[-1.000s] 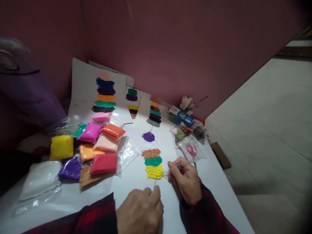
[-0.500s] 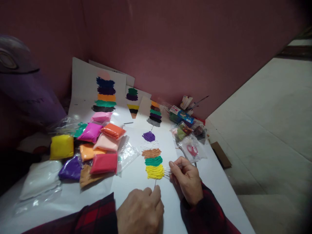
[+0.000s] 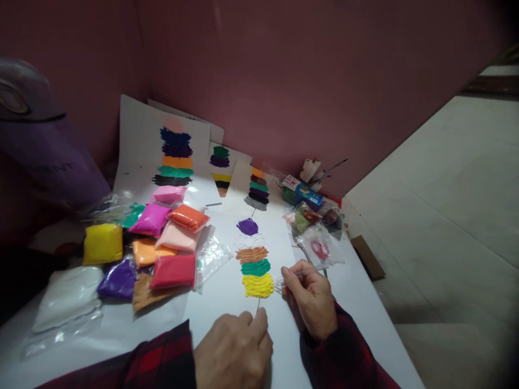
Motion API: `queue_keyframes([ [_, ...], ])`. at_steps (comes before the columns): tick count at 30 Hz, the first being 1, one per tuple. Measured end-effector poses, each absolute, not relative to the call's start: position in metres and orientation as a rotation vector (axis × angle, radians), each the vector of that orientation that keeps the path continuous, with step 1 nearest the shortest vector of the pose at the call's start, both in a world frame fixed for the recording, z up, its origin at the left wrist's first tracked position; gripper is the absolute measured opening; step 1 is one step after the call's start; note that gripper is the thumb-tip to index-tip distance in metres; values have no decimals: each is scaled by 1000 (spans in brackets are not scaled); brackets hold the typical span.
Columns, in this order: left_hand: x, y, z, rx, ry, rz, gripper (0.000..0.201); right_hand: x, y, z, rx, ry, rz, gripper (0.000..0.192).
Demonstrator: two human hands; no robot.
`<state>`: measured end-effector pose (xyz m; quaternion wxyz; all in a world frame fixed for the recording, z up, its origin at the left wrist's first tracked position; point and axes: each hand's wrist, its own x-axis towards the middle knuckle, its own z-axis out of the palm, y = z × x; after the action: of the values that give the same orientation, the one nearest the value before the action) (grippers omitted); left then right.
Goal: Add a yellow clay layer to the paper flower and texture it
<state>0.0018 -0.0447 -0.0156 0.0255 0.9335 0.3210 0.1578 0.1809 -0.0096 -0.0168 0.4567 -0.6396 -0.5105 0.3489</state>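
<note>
Yellow clay band (image 3: 258, 286) lies ridged on a white paper sheet (image 3: 211, 310), lowest in a stack of colours. Thumb and fingers of the right hand (image 3: 311, 297) are pinched together on a pale, thin-tined fork (image 3: 278, 284), its tines at the band's right edge. The left hand (image 3: 237, 346) rests low on the sheet, fingers curled, beside a thin dark line (image 3: 258, 306); whether they grip it, I cannot tell. Above the yellow come a green band (image 3: 255, 267), a brown band (image 3: 252, 254), white strands (image 3: 250, 240) and a purple patch (image 3: 247, 227). Clay packets (image 3: 173, 272) lie to the left, a metal fork (image 3: 301, 246) to the right.

Too deep a press or a sideways slip of the tines could tear the yellow ridges or smear them into the green; a slack left hand could let the paper skid. Most of the pale fork's handle is hidden by the fingers, and tine contact is hard to make out. White strands fade into the paper; both sleeves are cut off at the bottom edge.
</note>
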Motion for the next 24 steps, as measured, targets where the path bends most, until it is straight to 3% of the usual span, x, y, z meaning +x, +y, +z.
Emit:
queue_keyframes([
  [24,2,-46,-17,2868,1039,573,12,177,-10,-12,-1514,-1134,871,38],
])
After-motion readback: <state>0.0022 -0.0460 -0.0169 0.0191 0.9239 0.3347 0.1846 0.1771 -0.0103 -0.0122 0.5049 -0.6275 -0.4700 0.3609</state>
